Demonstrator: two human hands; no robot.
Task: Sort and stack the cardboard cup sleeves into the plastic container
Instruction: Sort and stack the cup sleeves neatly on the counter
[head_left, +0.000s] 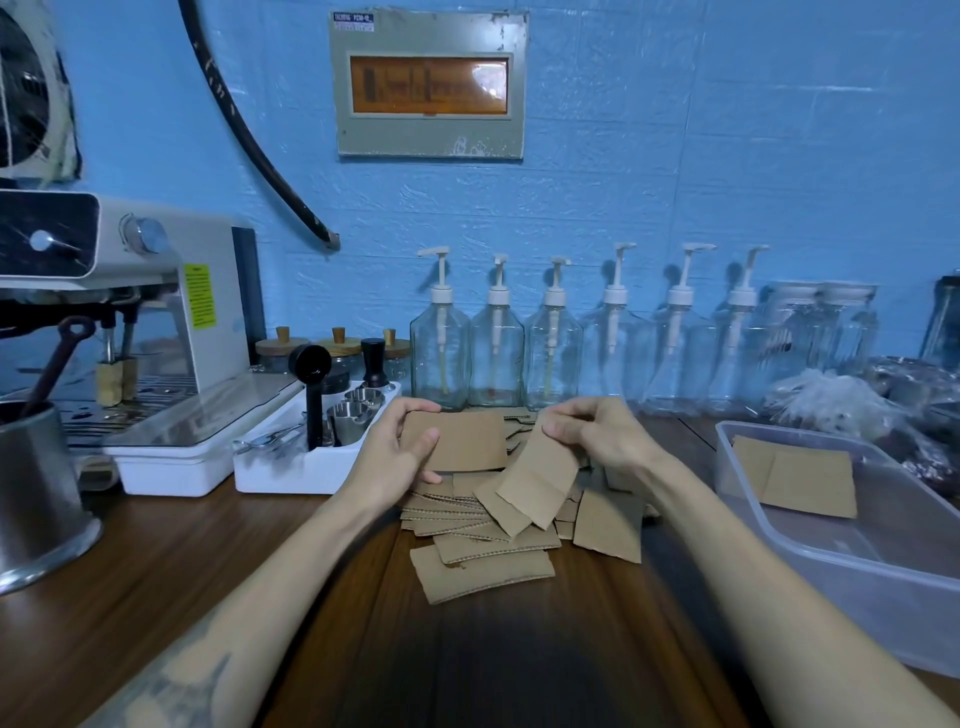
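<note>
1. A person's two bare forearms reached forward over a dark wooden desk (156, 561), seen from a camera worn on the head.
2. The left hand (400, 447) held a flat brown cardboard sleeve (462, 441) upright, thumb across its front and fingers curled round its left edge.
3. The right hand (597, 431) pinched the top of a second sleeve (540, 478), which hung tilted down toward the pile.
4. Beneath both hands lay a loose pile of cardboard sleeves (488, 540), overlapping at many angles on the desk.
5. A clear plastic container (779, 525) sat on the desk to the right, apart from the pile, with a few sleeves lying flat inside (805, 478) near its far end.
6. A row of clear glass pump bottles (550, 348) stood against the blue wall behind the pile.
7. To the left stood a white espresso machine (171, 322), a white tray of metal coffee tools (311, 457) and, at the near edge, a steel cup (36, 499).
8. A grey panel with an orange window (428, 85) hung on the wall above.
</note>
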